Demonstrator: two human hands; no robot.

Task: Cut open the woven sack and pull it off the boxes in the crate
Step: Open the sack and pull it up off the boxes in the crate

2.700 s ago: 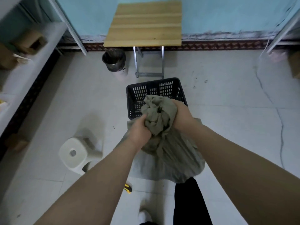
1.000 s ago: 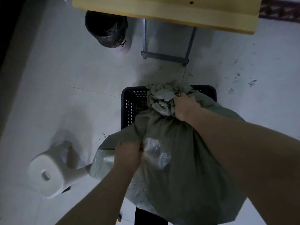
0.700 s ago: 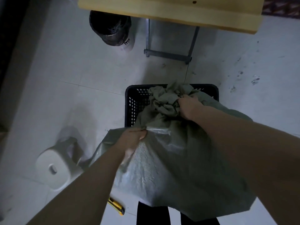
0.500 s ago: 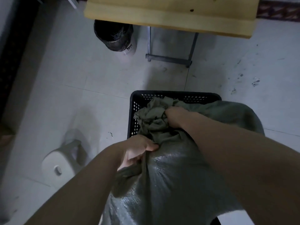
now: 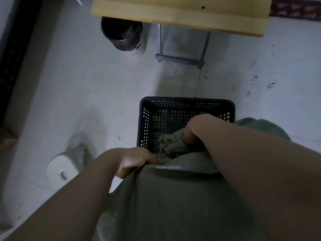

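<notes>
A full grey-green woven sack (image 5: 173, 202) fills the lower middle of the view, tilted with its bunched neck (image 5: 172, 143) dipping into a black perforated plastic crate (image 5: 184, 101) on the floor. My left hand (image 5: 133, 160) clutches a fold of the sack's upper side, just over the crate's near left edge. My right hand (image 5: 194, 129) is inside the crate, closed on the sack's gathered neck. No boxes are visible; the sack hides its contents.
A white plastic stool (image 5: 64, 166) lies on the tile floor to the left. Beyond the crate stands a wooden-topped table (image 5: 178, 16) on a metal frame, with a black-lined bin (image 5: 123, 33) beside its left leg.
The sack's neck has dropped from above the crate rim down inside the crate, my right hand going with it. The sack body has risen closer to the camera. The yellow cutter is out of view.
</notes>
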